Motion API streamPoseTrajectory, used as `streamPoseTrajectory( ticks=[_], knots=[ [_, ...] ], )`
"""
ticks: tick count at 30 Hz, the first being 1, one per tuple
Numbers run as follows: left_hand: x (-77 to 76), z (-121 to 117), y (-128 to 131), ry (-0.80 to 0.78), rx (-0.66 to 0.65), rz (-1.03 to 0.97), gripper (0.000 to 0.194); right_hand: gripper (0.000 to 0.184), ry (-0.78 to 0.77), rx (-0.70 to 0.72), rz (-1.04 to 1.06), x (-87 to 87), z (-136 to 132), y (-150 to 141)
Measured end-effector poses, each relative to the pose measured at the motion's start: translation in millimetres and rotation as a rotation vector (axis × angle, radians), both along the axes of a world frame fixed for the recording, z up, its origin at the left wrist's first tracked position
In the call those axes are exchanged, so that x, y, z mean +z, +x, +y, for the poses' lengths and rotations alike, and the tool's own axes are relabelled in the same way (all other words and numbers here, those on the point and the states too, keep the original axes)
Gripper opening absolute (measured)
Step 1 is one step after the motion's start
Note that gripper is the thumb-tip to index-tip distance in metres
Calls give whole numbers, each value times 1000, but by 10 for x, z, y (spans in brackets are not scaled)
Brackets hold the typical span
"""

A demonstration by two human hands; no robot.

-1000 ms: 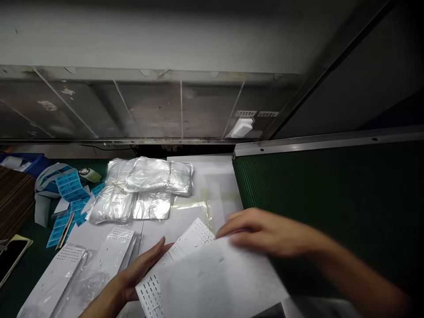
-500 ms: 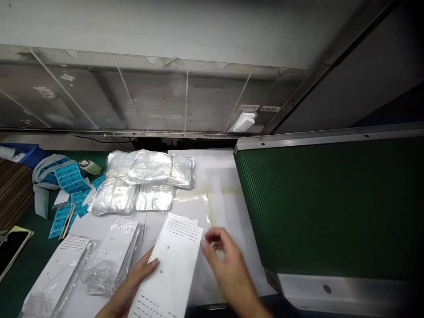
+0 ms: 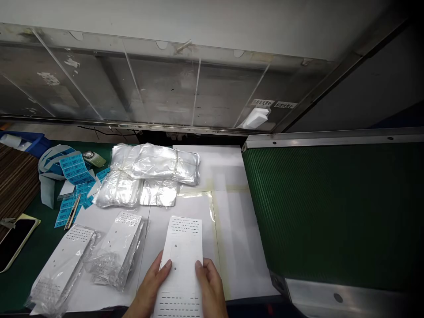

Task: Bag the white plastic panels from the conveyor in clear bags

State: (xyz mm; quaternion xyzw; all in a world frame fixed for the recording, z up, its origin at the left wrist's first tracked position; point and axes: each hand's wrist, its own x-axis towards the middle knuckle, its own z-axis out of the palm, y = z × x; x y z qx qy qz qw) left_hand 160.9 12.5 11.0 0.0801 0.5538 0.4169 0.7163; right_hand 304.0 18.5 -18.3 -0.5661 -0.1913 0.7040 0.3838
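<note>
A white perforated plate (image 3: pixel 183 260) lies lengthwise on the white paper sheet (image 3: pixel 232 238) at the table's near edge. My left hand (image 3: pixel 150 287) rests on the plate's left edge with its fingers closed against it. On the right edge, my right hand (image 3: pixel 210 287) grips the plate with the thumb on top. Two similar white plates in clear plastic bags (image 3: pixel 115 247) (image 3: pixel 59 269) lie to the left of it.
Bundles of clear plastic bags (image 3: pixel 149 174) sit at the back of the paper. Blue label strips (image 3: pixel 74 176) and a phone (image 3: pixel 13 240) lie at the left. A green conveyor belt (image 3: pixel 331 207) fills the right. A metal partition (image 3: pixel 165 92) runs along the back.
The plate has swung from tilted to straight, closer to me. My right hand came back from the conveyor side and took the plate's right edge; the left hand stayed on it.
</note>
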Motion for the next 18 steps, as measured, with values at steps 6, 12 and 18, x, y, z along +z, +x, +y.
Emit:
streamPoseTrajectory(
  ticks=[6,12,18],
  knots=[
    [-477,240,-65,256,-391,719,47,88,-88,-59,57,-282,52,-17],
    [-874,1227,-582,657,-690,1463,32,75,197,113,-439,-587,300,281],
    [-988,1766,-928,760,-951,1563,14,65,331,263,-740,-1080,217,408]
  ],
)
